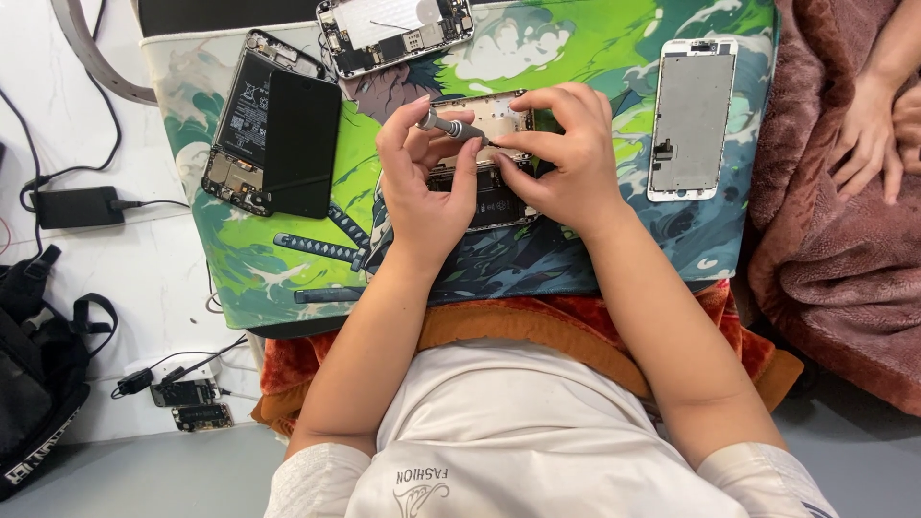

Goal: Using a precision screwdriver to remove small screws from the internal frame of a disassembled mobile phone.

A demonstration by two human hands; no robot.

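Note:
An opened smartphone (494, 120) with its insides showing lies on a green printed mat (585, 58). My left hand (422, 177) grips a small grey screwdriver (453, 127), its tip pointing right onto the phone. My right hand (566, 153) rests on the phone's right side, fingers pinched at the screwdriver tip and steadying the body. Both hands cover much of the phone, so its lower half is mostly hidden.
On the mat lie a white screen panel (691, 120) at right, an opened phone with a black back cover (273, 129) at left, and another opened phone (393, 34) at top. A charger brick (77, 206), a black bag (38, 364) and another person's hand (868, 139) are nearby.

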